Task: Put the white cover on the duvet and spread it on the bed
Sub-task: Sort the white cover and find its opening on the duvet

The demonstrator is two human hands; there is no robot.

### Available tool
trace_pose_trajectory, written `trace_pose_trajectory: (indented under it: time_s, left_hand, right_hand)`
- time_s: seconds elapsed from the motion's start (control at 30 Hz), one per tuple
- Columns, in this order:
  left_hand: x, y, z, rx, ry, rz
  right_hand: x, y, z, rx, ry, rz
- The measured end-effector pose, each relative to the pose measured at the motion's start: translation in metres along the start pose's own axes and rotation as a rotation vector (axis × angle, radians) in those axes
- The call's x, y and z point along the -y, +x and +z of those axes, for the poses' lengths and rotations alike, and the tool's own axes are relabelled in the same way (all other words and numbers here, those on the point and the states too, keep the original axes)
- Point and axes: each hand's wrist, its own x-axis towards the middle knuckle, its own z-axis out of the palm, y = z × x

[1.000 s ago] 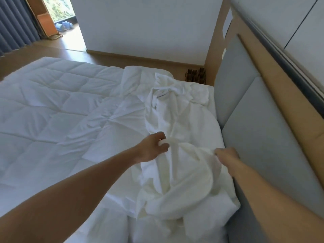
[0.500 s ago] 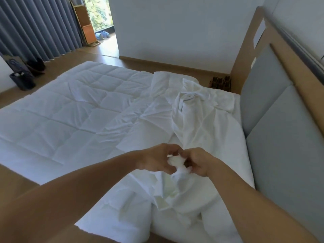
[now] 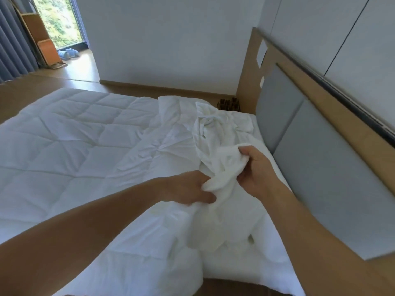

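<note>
Both hands met on 1 small wad of the cover (image 3: 215, 135) 0.5 s ago and have now drawn apart. The right hand (image 3: 256, 174) has risen toward the headboard (image 3: 324, 171), and the left hand (image 3: 190, 189) sits lower and nearer the camera. Each hand grips the cover: the right has its fingers curled round a raised fold, and the left pinches a thick bunch between thumb and fingers. A short twisted stretch of cloth runs between the 2 grips.

Most of the cover lies crumpled in a long heap beside the grey headboard panels, on top of the duvet (image 3: 70, 142). The quilted duvet is spread flat to the left, creased where it meets the heap. Grey curtains (image 3: 12, 50) hang at the far left above a wooden floor (image 3: 70, 82).
</note>
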Motion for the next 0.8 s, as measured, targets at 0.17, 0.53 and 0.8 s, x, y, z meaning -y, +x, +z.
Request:
trace_pose_trajectory:
  time_s: [0.17,0.53,0.8]
  left_hand:
    - [0.015,-0.015,0.034,0.03,-0.084,-0.113]
    - [0.028,-0.032,0.07,-0.294,-0.356,-0.224]
    - [0.004,-0.038,0.07,-0.163,-0.749,-0.3]
  right_hand:
    - [-0.025,-0.025,0.004,-0.115,-0.222,0.049]
    - [0.021,-0.033,0.001,-0.046,-0.066,-0.114]
    - [-0.036,-0.072,-0.019,0.195,-0.511,0.048]
